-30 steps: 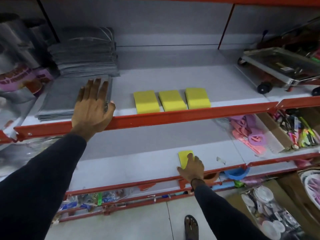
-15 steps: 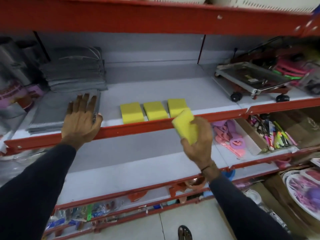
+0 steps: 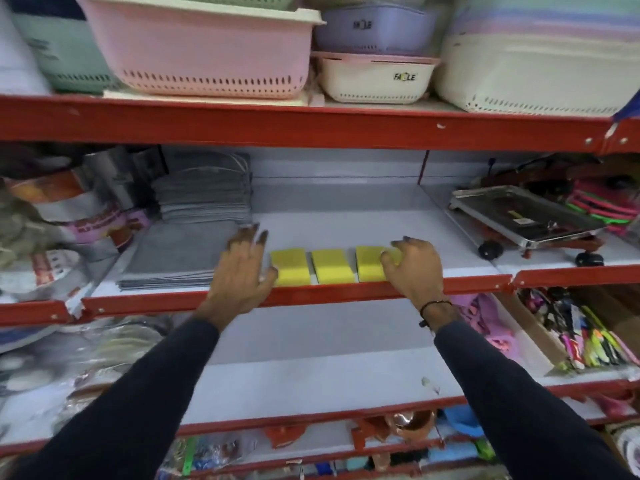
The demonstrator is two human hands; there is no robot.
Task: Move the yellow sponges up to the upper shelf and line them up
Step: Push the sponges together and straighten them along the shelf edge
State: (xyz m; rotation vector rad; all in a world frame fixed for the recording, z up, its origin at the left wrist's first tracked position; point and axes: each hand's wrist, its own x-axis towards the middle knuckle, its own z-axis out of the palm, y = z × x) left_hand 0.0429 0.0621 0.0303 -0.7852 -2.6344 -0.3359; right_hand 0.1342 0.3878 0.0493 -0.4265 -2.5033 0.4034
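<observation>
Three yellow sponges (image 3: 291, 266), (image 3: 332, 266), (image 3: 369, 265) lie side by side along the front of the upper shelf (image 3: 346, 220), just behind its red rail. My right hand (image 3: 415, 268) covers a fourth yellow sponge (image 3: 394, 257) right of the third; only a sliver of it shows between my fingers. My left hand (image 3: 242, 271) rests flat with fingers spread at the left end of the row, its thumb against the first sponge. No sponge shows on the lower shelf (image 3: 311, 386).
Grey cloths (image 3: 176, 254) lie left of my left hand, with a taller grey stack (image 3: 204, 188) behind. A wheeled metal tray (image 3: 526, 216) stands at the right. Plastic baskets (image 3: 207, 46) fill the shelf above. Pink items (image 3: 485, 313) and pens (image 3: 588, 341) sit lower right.
My right hand lifted the fourth sponge from the lower shelf and brought it onto the upper shelf, right of the row. My left hand slid right from the cloths to the first sponge.
</observation>
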